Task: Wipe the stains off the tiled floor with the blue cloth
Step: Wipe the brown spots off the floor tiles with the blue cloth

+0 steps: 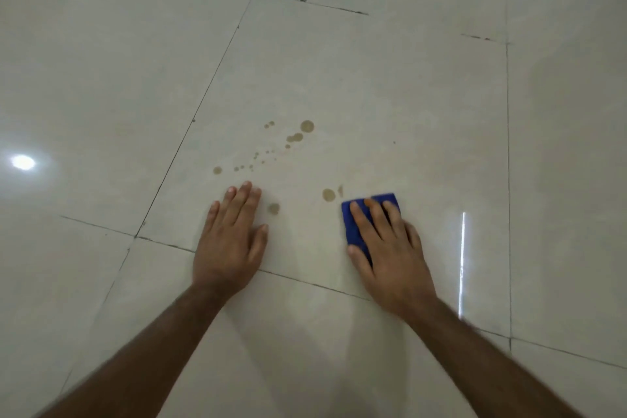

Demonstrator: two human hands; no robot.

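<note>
Blue cloth (353, 231) under right hand (390, 254) (flat)

Nothing to read down here: no words, labels, brands or numbers on the floor tiles (373, 78) ahead at twelve o'clock, nor on the blue cloth (353, 231) under my fingers.

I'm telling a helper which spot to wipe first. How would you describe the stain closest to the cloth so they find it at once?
Find the right hand pressing the blue cloth flat on the floor. Just left of the cloth's far corner sits a round brown stain, apart from the trail of smaller drops farther out.
</note>
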